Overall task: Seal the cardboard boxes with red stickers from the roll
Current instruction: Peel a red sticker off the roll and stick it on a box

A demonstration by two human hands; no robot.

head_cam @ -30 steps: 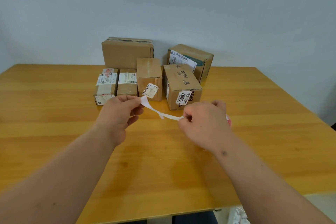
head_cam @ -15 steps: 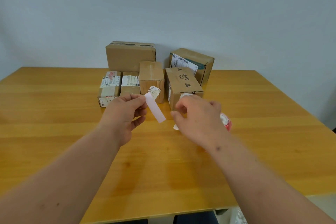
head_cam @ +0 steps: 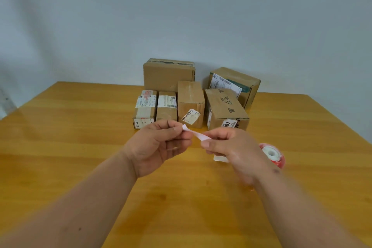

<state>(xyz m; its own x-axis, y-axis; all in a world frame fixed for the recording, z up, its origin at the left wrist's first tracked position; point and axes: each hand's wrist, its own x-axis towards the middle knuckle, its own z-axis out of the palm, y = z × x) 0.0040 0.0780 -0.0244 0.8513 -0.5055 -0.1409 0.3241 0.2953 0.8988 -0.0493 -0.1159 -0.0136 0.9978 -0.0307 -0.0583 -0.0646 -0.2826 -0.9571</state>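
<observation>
1. A thin, pale paper strip [head_cam: 198,136] is pinched at both ends by the left hand [head_cam: 159,145] and right hand [head_cam: 234,148], each grip closed tight.
2. The round red sticker roll [head_cam: 274,155] lies at 3 o'clock on the glossy wooden table [head_cam: 80,147]; the matte cardboard boxes [head_cam: 191,99] cluster at 12.

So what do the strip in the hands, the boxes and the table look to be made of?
Strip: thin pale paper or film, limp and curling, pinched between left hand and right hand. Boxes: matte brown corrugated cardboard, creased edges, paper labels. Table: glossy varnished wood or veneer, showing grain and reflections.
</observation>
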